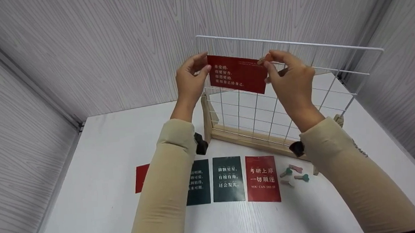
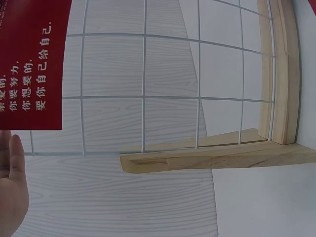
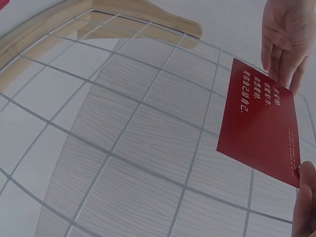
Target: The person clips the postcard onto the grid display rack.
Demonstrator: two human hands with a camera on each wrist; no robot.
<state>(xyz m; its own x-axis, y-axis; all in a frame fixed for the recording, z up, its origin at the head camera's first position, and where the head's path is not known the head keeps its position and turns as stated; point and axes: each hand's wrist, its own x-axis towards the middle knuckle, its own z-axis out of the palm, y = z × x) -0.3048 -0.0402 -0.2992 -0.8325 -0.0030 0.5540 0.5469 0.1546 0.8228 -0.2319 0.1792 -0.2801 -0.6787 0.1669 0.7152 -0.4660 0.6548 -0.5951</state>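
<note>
A red card (image 1: 239, 78) with white writing is held up against the upper part of a white wire grid (image 1: 289, 42). My left hand (image 1: 190, 78) pinches its left edge, thumb in front; the fingers behind are partly hidden. At the card's upper right corner, my right hand (image 1: 293, 82) pinches a small clip (image 1: 266, 58) with an orange end. Whether the clip bites both card and wire I cannot tell. In the right wrist view the same card (image 3: 259, 128) spans the two hands. The left wrist view shows its lower part (image 2: 34, 113) beside the left hand (image 2: 12, 182).
The grid stands in a wooden base (image 1: 245, 138). Before it on the white table lie a red card (image 1: 263, 194), a green card (image 1: 229, 195), another green card (image 1: 200, 196) and a red one (image 1: 141, 178), partly behind the left sleeve. Several small clips (image 1: 302, 177) lie at right.
</note>
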